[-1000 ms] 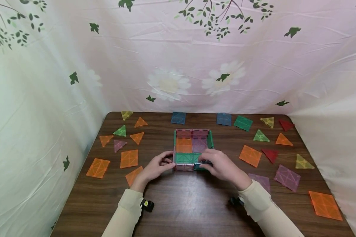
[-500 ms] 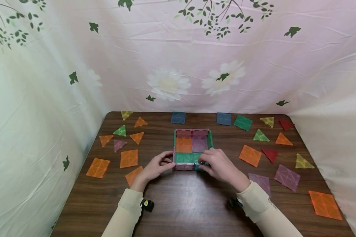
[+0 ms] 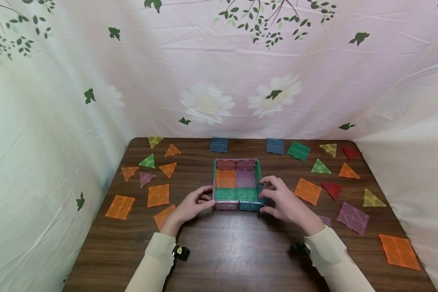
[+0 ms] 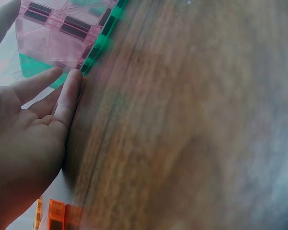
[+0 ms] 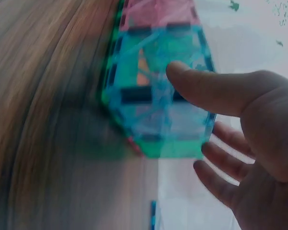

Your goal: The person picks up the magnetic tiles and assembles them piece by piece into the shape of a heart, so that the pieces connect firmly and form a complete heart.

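A low open-topped box of see-through magnetic tiles (image 3: 226, 179) stands at the middle of the table, its floor orange, purple and green. Its front wall has a pink tile (image 3: 226, 206) on the left and a blue tile (image 3: 251, 206) on the right. My left hand (image 3: 192, 206) rests at the box's left front corner, fingers lightly bent, fingertips against or close to the pink wall (image 4: 53, 38). Beside the right front corner is my right hand (image 3: 286, 201), fingers and thumb spread around the corner, holding nothing. Whether its fingertips touch the blue wall (image 5: 129, 57) I cannot tell.
Loose orange square tiles (image 3: 158, 195) and small triangles (image 3: 168, 169) lie at the left. Two blue squares (image 3: 219, 144) and a green square (image 3: 298, 151) lie behind the box. More squares (image 3: 353, 218) and triangles (image 3: 332, 190) are scattered at the right. A patterned cloth (image 3: 237, 73) hangs behind.
My right hand has let go of the blue front tile and moved right, its fingers spreading, so the tile now shows in the front wall. The left hand has stayed in place.
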Demonstrator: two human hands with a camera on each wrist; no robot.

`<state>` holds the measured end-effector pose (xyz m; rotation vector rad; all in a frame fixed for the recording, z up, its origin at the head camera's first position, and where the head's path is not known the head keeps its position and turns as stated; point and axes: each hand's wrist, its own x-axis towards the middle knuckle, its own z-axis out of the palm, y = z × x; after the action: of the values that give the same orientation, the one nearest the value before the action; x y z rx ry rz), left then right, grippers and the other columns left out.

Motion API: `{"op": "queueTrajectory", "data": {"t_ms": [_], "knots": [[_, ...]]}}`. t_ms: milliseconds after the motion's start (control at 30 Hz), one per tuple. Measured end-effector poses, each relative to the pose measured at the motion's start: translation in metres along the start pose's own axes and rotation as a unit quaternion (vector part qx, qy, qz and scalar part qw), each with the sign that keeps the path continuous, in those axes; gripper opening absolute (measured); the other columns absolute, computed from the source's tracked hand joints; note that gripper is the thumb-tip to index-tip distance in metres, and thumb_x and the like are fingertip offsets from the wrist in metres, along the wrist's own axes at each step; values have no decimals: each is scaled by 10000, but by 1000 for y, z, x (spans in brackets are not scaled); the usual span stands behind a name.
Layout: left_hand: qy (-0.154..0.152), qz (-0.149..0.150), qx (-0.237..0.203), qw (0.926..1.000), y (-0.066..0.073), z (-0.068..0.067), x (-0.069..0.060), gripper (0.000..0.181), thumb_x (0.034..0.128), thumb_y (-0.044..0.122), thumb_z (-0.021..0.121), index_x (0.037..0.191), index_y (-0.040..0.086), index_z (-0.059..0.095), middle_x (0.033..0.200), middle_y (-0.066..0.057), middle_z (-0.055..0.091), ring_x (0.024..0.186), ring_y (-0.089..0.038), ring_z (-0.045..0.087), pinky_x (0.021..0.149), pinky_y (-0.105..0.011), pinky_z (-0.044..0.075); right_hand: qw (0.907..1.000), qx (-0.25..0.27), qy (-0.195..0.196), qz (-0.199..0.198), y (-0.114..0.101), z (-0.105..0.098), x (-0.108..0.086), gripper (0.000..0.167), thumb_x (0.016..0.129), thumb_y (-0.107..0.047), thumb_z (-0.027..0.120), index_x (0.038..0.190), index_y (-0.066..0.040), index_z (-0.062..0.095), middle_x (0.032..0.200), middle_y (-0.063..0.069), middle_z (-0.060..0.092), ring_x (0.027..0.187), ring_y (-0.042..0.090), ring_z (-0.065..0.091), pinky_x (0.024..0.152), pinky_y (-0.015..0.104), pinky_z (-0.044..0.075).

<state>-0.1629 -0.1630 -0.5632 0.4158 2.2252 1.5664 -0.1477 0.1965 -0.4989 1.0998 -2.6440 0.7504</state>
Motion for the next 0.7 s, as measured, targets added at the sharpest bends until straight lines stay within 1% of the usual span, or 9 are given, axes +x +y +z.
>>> {"op": "queueTrajectory", "data": {"t_ms": [133, 267, 400, 533, 700], "knots": [[46, -5, 29, 10000, 1, 0, -1, 641, 1023, 382, 701, 1564, 111, 488, 1501, -103, 563, 1199, -236, 628, 940, -356, 544, 9998, 123, 104, -123, 7, 2, -3, 287, 723, -104, 981, 896, -140, 756, 1323, 231, 558, 1073, 289, 607, 865, 461, 579], [54, -37, 20, 10000, 2, 0, -1, 645, 1016, 405, 708, 1562, 135, 496, 1503, -77, 563, 1194, -219, 626, 944, -351, 542, 9994, 156, 264, -139, 10, 4, -5, 281, 722, -89, 978, 857, -138, 736, 1296, 232, 564, 1038, 262, 621, 815, 442, 597], [12, -15, -14, 10000, 1, -1, -1, 643, 1021, 391, 702, 1567, 127, 487, 1517, -93, 550, 1202, -230, 623, 950, -361, 542, 9992, 183, 326, -120, 9, 5, -7, 274, 734, -80, 969, 857, -136, 731, 1286, 231, 571, 1036, 251, 616, 797, 430, 599], [-20, 18, -34, 10000, 2, -1, -1, 632, 1030, 356, 696, 1570, 109, 478, 1529, -120, 538, 1214, -257, 620, 960, -375, 539, 9996, 165, 229, -36, 6, 6, -7, 259, 762, -119, 961, 900, -147, 744, 1328, 223, 551, 1068, 247, 607, 818, 428, 595], [-9, 12, -31, 10000, 2, 0, 0, 623, 1042, 310, 684, 1578, 84, 461, 1539, -145, 526, 1228, -287, 611, 970, -385, 534, 9999, -85, -90, 91, 4, 8, -5, 262, 767, -167, 966, 948, -141, 778, 1434, 242, 478, 1165, 322, 588, 917, 500, 575]]}}
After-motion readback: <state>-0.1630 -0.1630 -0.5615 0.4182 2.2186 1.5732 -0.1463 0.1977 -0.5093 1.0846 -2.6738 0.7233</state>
